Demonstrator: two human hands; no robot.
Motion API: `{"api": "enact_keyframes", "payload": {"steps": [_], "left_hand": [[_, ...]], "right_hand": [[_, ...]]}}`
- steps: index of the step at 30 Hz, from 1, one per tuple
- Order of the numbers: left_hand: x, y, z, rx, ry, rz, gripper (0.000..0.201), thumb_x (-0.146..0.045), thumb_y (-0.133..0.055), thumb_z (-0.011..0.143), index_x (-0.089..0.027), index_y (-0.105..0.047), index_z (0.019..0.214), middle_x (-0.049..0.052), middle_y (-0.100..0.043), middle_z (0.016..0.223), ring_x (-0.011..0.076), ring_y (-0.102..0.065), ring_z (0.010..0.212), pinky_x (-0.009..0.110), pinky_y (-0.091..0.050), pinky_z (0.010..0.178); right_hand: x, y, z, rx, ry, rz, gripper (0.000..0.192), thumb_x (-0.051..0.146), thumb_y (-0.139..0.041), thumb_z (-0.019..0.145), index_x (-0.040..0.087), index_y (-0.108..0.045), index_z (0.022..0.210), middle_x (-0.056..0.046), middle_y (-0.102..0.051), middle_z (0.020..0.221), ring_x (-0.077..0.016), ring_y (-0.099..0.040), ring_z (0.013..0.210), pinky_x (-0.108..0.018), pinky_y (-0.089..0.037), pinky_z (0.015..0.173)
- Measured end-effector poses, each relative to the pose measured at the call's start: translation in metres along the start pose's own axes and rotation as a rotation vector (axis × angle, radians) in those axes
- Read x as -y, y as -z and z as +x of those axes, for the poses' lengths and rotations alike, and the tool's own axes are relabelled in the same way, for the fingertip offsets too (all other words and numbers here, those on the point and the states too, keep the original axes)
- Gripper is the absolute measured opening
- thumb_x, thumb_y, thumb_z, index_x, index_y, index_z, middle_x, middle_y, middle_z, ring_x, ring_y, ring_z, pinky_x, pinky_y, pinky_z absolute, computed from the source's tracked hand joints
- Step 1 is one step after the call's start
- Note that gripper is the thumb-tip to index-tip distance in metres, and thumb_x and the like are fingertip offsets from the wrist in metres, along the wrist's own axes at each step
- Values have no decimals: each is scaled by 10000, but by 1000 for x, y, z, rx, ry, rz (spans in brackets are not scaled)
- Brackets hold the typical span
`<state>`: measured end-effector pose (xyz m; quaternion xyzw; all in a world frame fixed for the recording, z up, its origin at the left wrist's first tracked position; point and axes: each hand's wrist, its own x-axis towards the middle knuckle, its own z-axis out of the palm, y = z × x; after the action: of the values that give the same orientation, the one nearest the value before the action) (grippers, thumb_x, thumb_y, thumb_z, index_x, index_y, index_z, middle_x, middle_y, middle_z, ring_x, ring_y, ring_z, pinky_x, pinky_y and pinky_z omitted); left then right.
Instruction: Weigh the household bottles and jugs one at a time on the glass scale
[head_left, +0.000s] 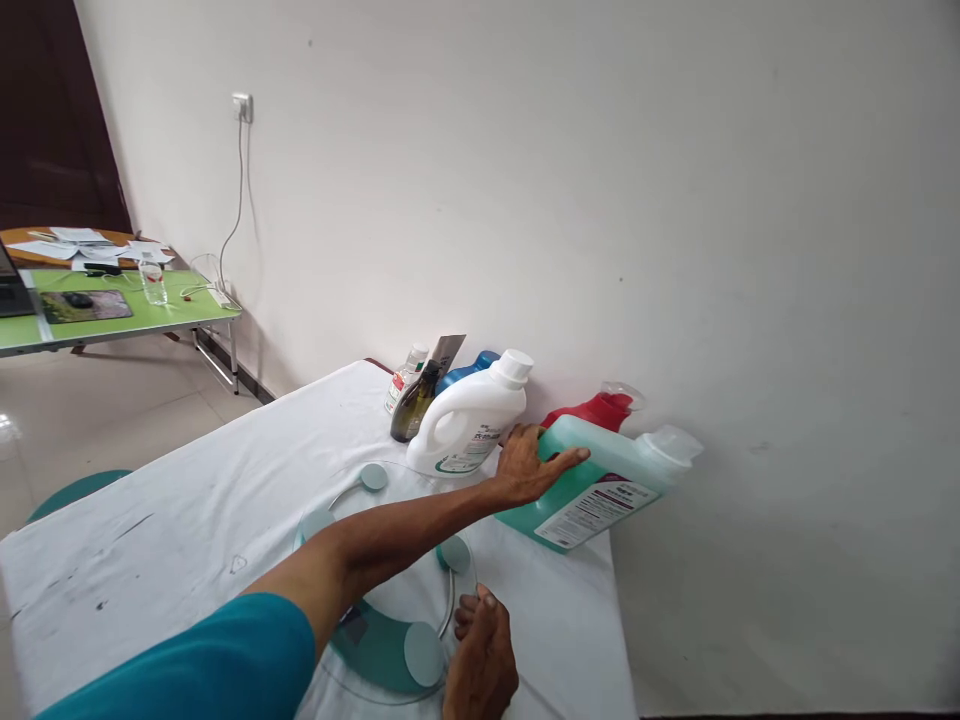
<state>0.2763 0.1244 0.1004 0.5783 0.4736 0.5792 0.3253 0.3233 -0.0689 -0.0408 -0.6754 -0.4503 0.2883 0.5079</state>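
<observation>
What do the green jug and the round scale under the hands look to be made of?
Green jug: translucent plastic, probably; liquid colour shows through, matte white cap.
Round scale: clear glass by its look, glossy, the cloth showing through, with pale round pads.

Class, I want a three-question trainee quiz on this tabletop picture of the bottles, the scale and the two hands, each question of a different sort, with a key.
1. True or false: the left hand rests on the green jug.
2. Which thing does the right hand touch? A) the white jug B) the round glass scale C) the red bottle
3. Fill in: the bottles stand in a row against the ____.

Key:
1. True; the hand lies over the jug's handle end.
2. B; its fingers sit at the scale's near right rim.
3. Wall.
</observation>
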Motion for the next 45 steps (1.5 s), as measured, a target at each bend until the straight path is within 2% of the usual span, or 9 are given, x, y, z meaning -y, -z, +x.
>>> {"api": "enact_keyframes", "payload": {"steps": [4,6,9,12,25,32,34,38,45], "left_hand": [[-12,53,-38,110,-344,269,847,-537,-818,867,-225,-488,1582,199,-608,1486,405,-595,1388,564,-547,1163],[-14,89,-46,-8,-494,359,763,-512,-758,929,-264,-466,1590,186,-579,1541,395,-563,1438,564,-505,1207],[-6,137,-35,-276,-468,434,664,-376,-720,957,-244,-462,1554,181,-581,1511,402,-531,1467,635,-433,1246],[14,163,-16,-264,-443,404,693,-369,-734,940,-210,-431,1543,198,-558,1508,375,-548,1433,602,-491,1196],[54,151,6,-140,-119,221,261,-482,-746,974,-248,-633,1000,76,-736,975,305,-744,946,467,-628,837],[57,191,-3,-329,-233,345,194,-369,-659,1023,-249,-659,1177,87,-698,1164,238,-703,1029,404,-602,932],[70,207,5,-359,-165,386,296,-290,-714,955,-236,-641,1237,111,-676,1251,250,-692,1084,420,-599,959],[101,221,24,-145,-61,459,563,-273,-893,739,-224,-647,1243,111,-699,1243,309,-674,1175,483,-576,1036],[114,197,35,-155,74,537,512,-429,-935,725,-199,-669,1097,128,-736,1124,334,-727,1048,408,-563,869]], "right_hand": [[4,-1,0,-2,-2,19,578,744,-431,999,232,-687,1079,-106,-783,967,-268,-723,814,-367,-560,760],[5,-3,-1,-2,12,10,592,760,-437,989,232,-693,1066,-102,-781,953,-270,-723,815,-372,-559,771],[9,-5,-2,-9,8,-11,643,803,-411,972,232,-696,1050,-100,-777,935,-271,-718,807,-377,-558,767],[14,-6,-3,-12,-18,-14,702,846,-378,957,229,-699,1053,-107,-780,943,-272,-715,816,-379,-558,759],[21,2,1,-15,-195,-145,742,839,-362,1002,228,-756,1155,-138,-807,1033,-292,-717,832,-402,-568,774],[23,1,0,-18,-187,-162,787,865,-356,970,213,-751,1161,-118,-807,1019,-289,-713,840,-401,-555,776],[21,1,1,-10,-172,-136,829,895,-355,934,196,-741,1154,-126,-801,1022,-290,-708,859,-403,-553,782],[20,1,-1,-18,-133,-118,826,893,-360,930,192,-740,1146,-115,-795,995,-269,-701,836,-390,-544,780],[27,-2,-7,-33,-91,-106,769,840,-374,976,196,-753,1155,-101,-783,984,-249,-676,808,-371,-540,760]]}}
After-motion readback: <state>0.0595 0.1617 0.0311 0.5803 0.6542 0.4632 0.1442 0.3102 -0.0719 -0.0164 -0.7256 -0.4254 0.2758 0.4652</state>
